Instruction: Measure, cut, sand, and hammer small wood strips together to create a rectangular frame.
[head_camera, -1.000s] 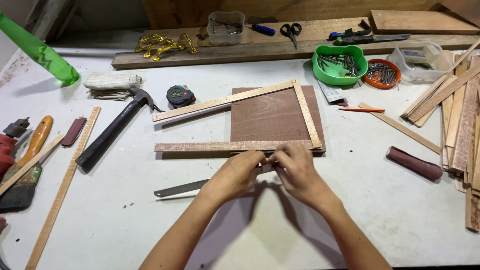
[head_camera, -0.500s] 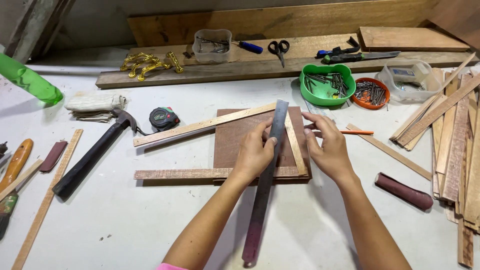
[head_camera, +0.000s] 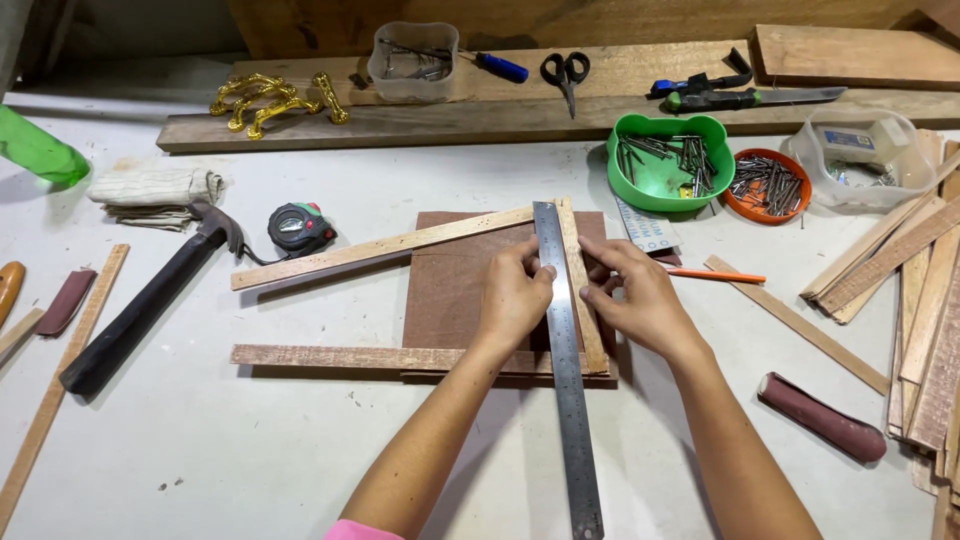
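Both hands press a long steel ruler (head_camera: 566, 370) flat, left hand (head_camera: 512, 295) and right hand (head_camera: 634, 297) pinching its upper part from either side, fingertips closed against its edges beside an upright pale wooden strip (head_camera: 582, 290) on a brown square board (head_camera: 470, 290). Stiff, thin and probably slippery, the ruler seems best held by its edges. Bare white tabletop (head_camera: 250, 440) lies left, stacked wooden slats (head_camera: 925, 300) crowd right.

Long steel ruler (head_camera: 566, 390), flat, running lengthwise between left hand (head_camera: 512, 298) and right hand (head_camera: 637, 300). Pale wooden strip (head_camera: 582, 290) just beside it, under right fingertips.
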